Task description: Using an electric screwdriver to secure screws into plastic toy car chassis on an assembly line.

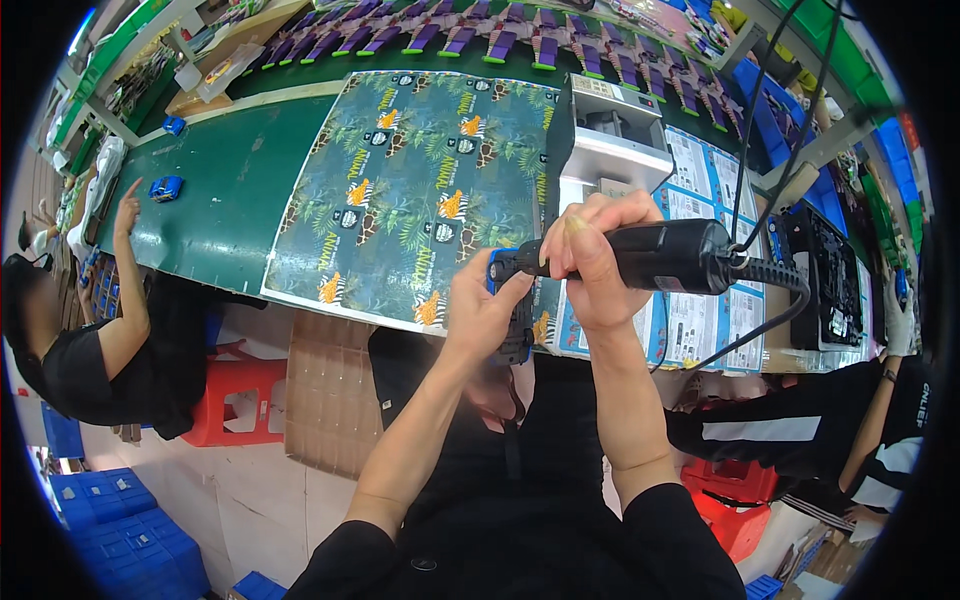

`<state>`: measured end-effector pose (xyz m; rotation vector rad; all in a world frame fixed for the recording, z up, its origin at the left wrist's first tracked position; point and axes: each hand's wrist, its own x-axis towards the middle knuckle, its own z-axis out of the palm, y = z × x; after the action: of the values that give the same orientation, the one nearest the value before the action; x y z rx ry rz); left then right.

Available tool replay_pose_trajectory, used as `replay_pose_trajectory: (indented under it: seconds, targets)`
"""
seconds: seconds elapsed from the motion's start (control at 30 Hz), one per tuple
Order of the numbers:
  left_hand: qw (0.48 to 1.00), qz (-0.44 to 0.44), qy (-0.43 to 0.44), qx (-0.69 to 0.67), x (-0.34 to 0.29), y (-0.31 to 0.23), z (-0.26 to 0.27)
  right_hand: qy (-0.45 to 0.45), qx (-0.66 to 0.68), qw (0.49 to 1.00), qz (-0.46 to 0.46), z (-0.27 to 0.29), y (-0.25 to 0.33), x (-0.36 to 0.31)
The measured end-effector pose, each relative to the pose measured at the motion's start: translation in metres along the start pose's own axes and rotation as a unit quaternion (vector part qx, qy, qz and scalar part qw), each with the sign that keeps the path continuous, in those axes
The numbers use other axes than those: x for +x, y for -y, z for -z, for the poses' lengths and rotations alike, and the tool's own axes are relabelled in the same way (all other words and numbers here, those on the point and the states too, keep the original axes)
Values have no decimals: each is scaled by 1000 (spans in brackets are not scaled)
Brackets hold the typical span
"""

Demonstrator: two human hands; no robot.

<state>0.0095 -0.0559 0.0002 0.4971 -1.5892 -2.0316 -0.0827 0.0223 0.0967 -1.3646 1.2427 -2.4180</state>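
Observation:
My right hand (603, 275) is wrapped around a black electric screwdriver (672, 256), which lies nearly level with its tip pointing left. In my left hand (478, 318) is a toy car (517, 338) with a black underside and a blue edge. The screwdriver's tip meets the upper end of the car; my fingers hide the exact contact point. The car is held at the table's front edge. Behind my right hand stands a light metal box-shaped device (620, 150) with an open front.
Patterned printed sheets (400, 200) cover the green table (230, 225). Two blue toy cars (165, 188) lie at the left. A black tray (828, 285) is at the right. Cables (795, 130) hang from above to the screwdriver. People sit on both sides. Purple packages line the back.

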Motion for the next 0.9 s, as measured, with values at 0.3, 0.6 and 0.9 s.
replay_pose_trajectory:
  seconds: [0.3, 0.6, 0.9]
  targets:
    - [999, -2, 13, 39, -4, -1, 1, -6, 14, 1000, -6, 5, 9, -7]
    - [889, 154, -80, -423, 17, -23, 28, -119, -47, 991, 44, 54, 66, 41]
    - [945, 88, -8, -314, 10, -8, 28, -103, -181, 978, -13, 57, 41, 54]
